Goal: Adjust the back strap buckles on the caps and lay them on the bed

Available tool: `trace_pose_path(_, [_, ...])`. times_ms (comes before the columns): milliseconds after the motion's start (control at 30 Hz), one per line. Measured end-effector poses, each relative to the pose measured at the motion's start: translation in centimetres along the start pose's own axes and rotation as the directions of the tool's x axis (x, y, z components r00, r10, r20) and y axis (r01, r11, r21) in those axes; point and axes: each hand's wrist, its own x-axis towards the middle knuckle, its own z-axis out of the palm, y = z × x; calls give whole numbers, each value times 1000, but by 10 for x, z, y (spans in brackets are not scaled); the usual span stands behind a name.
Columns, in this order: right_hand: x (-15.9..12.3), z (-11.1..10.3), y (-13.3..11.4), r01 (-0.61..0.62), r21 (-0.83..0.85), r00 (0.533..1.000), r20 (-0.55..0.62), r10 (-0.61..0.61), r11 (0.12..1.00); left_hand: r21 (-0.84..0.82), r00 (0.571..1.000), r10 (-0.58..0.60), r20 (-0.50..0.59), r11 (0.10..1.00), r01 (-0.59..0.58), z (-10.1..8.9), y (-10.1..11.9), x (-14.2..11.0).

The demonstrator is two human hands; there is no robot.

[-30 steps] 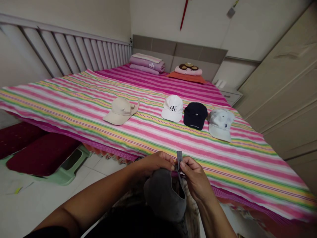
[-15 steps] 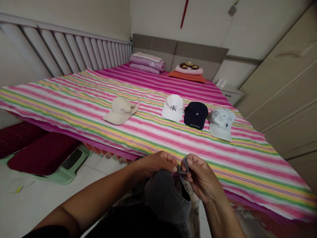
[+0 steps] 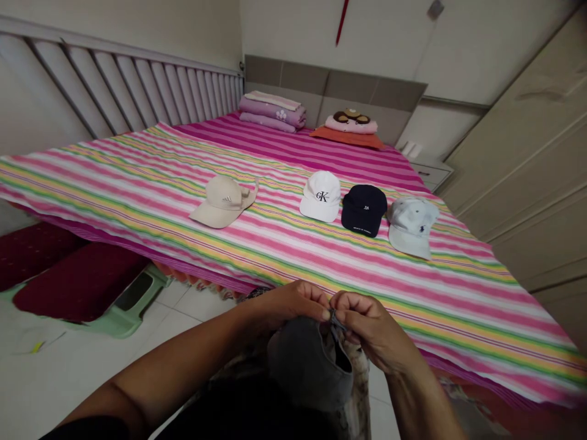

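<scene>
Strap, upright a second ago, now folded down. Left hand (image 3: 288,302) and right hand (image 3: 367,327) pinch it together over grey cap (image 3: 305,360), at 6 o'clock. Adjustment looks nearly finished. Four caps at 12: beige (image 3: 224,201), white (image 3: 321,197), navy (image 3: 364,209), pale (image 3: 411,226) on striped bed (image 3: 137,177).

A matt grey cloth cap (image 3: 305,366) with a soft, faintly brushed weave sits pinched at its fabric back strap (image 3: 336,319) between the left hand (image 3: 288,302) and the right hand (image 3: 371,327); beyond them a smooth woven cotton sheet (image 3: 183,183) in bright stripes covers the bed. Four more cloth caps lie on it, a beige cap (image 3: 223,200) of matt twill, a white cap (image 3: 321,195) with stitched lettering, a navy cap (image 3: 364,209) and a pale washed cap (image 3: 411,225); a dull green plastic stool (image 3: 132,302) stands on glossy floor tiles (image 3: 55,373) beside pale, smooth wardrobe doors (image 3: 527,165) of laminate look.
</scene>
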Motion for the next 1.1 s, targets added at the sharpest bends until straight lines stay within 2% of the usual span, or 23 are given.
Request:
trace_pose_path(300, [3,-8,-2,32,-269,999,39,-22,963,-30,999,-27,38,999,28,2,0,0])
trace_pose_path(433, [3,-12,-6,48,-297,992,123,-12,954,7,998,-61,18,998,61,3,0,3])
trace_pose_path(633, [0,-18,-12,50,-320,981,193,13,946,18,995,-83,60,996,82,5,1,5])
trace_pose_path(800, [-1,-18,-12,26,-336,988,151,26,941,12,996,-60,73,998,59,8,-1,6])
trace_pose_path(967, [-3,-15,-7,-60,-258,994,75,81,964,22,999,-7,53,1000,5,8,-2,5])
trace_pose_path(1100, [-8,-15,-7,-64,-218,996,46,76,974,7,999,26,20,1000,-26,8,-2,4])
